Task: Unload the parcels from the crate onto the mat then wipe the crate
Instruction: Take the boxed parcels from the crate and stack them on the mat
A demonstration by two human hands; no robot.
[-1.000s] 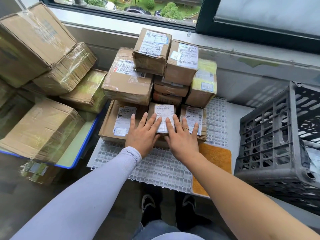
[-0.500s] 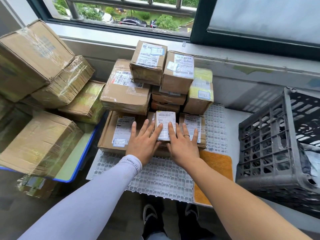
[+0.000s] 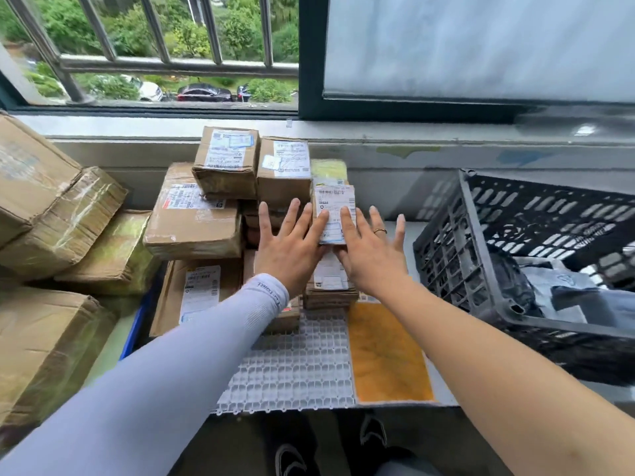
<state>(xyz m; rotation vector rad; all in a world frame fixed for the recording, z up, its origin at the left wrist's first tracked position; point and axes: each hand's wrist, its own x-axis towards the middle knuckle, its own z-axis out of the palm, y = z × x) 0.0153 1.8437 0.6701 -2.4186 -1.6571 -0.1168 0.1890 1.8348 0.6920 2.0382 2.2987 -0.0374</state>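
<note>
Between the stacked parcels [image 3: 220,207] and the crate [image 3: 488,269], left hand [image 3: 292,245] and right hand [image 3: 371,255], fingers spread, press a small parcel [image 3: 335,207].

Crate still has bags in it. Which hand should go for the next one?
Right, probably. The right hand is nearer the black crate, where grey bags remain; the left hand is farther away by the parcel stack.

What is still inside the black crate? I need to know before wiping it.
The black crate still holds dark and grey plastic-wrapped parcels. The crate's wall and the frame edge hide how many, and its bottom.
</note>
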